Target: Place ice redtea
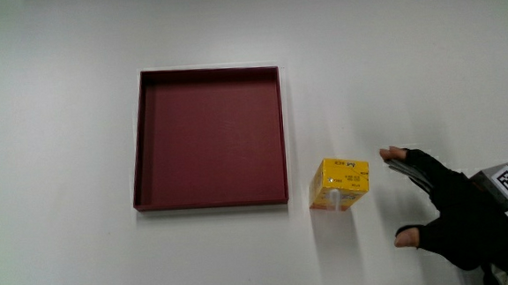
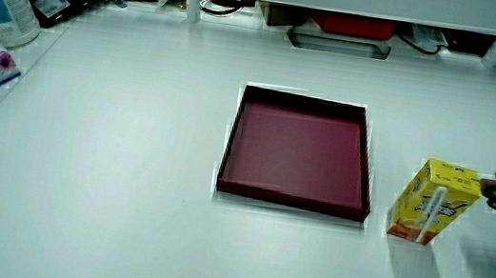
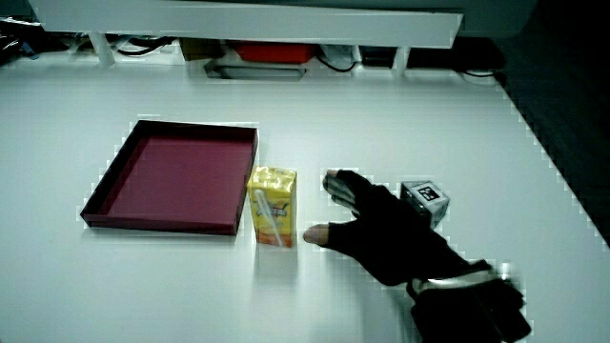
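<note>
Yellow iced-tea carton (image 1: 340,184) stands on the white table (image 1: 59,128), outside the dark red tray (image 1: 211,200).

The tray holds nothing; the carton stands upright just beside the tray corner nearest the person, straw on its side. Beside the carton, the gloved hand (image 1: 453,219) rests open, fingers (image 3: 341,185) spread, gripping nothing and apart from the carton.

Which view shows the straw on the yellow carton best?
A side view: the straw runs plainly down the carton face. The remaining side view shows it too, nearer the edge. The main view shows mostly the carton's top.
</note>
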A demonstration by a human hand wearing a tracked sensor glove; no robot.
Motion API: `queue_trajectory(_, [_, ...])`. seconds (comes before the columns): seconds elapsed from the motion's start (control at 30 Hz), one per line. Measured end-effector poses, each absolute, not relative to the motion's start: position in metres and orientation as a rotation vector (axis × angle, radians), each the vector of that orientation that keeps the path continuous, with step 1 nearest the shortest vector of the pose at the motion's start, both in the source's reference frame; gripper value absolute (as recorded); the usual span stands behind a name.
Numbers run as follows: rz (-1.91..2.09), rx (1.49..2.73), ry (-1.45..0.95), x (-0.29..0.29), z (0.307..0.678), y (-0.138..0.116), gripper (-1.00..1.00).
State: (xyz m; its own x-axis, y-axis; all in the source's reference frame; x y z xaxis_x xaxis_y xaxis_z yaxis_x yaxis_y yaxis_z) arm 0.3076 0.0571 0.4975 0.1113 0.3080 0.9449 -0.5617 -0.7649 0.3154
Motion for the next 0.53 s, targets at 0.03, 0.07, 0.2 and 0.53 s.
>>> queue_trajectory(0.03, [1.732, 1.751, -0.243, 0.3087, 0.4938, 0.0579, -1.0])
queue_trajectory(0.07, [1.726, 1.764, -0.251, 0.3108, 0.4923, 0.0584, -1.0])
queue_trajectory(0.2, [1.729, 1.772, -0.248, 0.3144, 0.4903, 0.0594, -1.0])
queue_trajectory(0.53, [1.723, 1.778, -0.239, 0.3162, 0.4915, 0.0617, -1.0])
